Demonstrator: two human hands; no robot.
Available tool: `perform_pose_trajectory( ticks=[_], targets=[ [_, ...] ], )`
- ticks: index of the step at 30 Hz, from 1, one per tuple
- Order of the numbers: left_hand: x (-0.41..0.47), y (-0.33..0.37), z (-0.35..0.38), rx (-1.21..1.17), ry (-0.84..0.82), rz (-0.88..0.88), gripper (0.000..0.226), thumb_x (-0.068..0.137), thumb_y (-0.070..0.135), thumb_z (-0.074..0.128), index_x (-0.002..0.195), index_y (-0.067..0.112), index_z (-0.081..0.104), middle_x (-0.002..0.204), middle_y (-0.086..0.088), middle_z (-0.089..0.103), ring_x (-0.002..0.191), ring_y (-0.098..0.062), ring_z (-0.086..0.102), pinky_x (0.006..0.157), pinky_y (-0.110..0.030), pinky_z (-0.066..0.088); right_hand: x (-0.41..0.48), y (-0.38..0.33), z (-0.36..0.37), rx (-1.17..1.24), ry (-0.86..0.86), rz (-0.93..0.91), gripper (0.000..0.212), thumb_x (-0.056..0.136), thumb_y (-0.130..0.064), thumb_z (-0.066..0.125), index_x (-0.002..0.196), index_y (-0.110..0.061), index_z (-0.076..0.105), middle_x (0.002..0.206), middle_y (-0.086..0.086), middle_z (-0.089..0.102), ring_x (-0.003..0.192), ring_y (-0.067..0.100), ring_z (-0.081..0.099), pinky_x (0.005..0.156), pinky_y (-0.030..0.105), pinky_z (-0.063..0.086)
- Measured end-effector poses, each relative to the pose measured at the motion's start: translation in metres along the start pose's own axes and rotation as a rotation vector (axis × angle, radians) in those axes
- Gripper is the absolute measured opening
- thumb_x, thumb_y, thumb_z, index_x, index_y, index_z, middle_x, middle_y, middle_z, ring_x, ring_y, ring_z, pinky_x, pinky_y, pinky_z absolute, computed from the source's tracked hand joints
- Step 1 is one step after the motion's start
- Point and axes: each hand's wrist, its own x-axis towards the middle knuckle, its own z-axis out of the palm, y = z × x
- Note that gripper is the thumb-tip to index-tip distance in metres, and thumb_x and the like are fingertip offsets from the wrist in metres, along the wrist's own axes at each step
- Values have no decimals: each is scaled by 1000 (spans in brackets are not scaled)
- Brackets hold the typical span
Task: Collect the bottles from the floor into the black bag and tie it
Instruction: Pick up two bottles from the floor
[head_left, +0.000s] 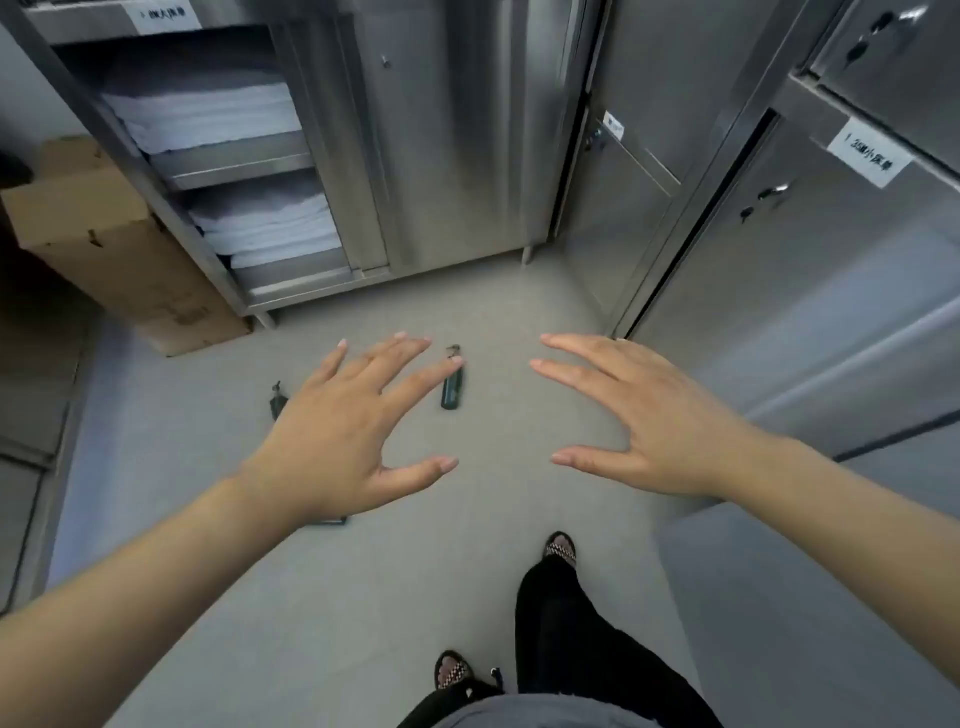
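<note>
Dark green pump bottles lie on the grey floor. One bottle (452, 387) lies in the middle, just beyond my left fingertips. A second bottle (277, 400) shows at the left edge of my left hand, partly hidden by it. A dark sliver of a third bottle (332, 520) peeks out under my left wrist. My left hand (343, 436) and my right hand (649, 415) hover above the floor, both with fingers spread and holding nothing. No black bag is in view.
A steel cabinet (447, 156) with shelves of folded white linen (208, 119) stands ahead. Steel lockers (810, 270) line the right side. A cardboard box (104, 239) leans at the left. My feet in sandals (560, 552) stand at the bottom.
</note>
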Motion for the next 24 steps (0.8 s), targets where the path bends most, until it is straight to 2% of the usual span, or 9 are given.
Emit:
perform_pose_trajectory(
  ticks=[7, 13, 17, 24],
  targets=[
    [69, -23, 7, 13, -16, -36, 77, 78, 75, 27, 145, 37, 21, 151, -1, 33, 140, -26, 29, 112, -50, 19, 48, 64, 4, 34, 6, -70, 71, 84, -63, 47, 143, -26, 35, 150, 2, 35, 135, 21, 37, 110, 40, 28],
    [144, -43, -7, 13, -44, -104, 78, 78, 76, 26, 145, 39, 18, 153, 2, 28, 142, -24, 24, 114, -46, 15, 100, 136, -8, 74, -68, -82, 73, 83, -66, 46, 144, -27, 35, 153, -1, 31, 138, 19, 33, 113, 38, 24],
    [178, -63, -16, 25, -54, -194, 78, 77, 77, 23, 146, 40, 15, 154, 3, 26, 143, -21, 22, 115, -46, 15, 144, 171, -13, 114, -98, -109, 73, 82, -66, 46, 144, -27, 35, 154, -3, 29, 139, 17, 30, 112, 43, 27],
    [185, -109, -20, -24, -80, -366, 80, 77, 76, 23, 146, 38, 18, 153, 3, 29, 141, -21, 27, 114, -47, 18, 244, 183, -12, 165, -114, -238, 70, 83, -60, 52, 143, -26, 37, 153, -2, 30, 137, 17, 32, 109, 27, 20]
  ],
)
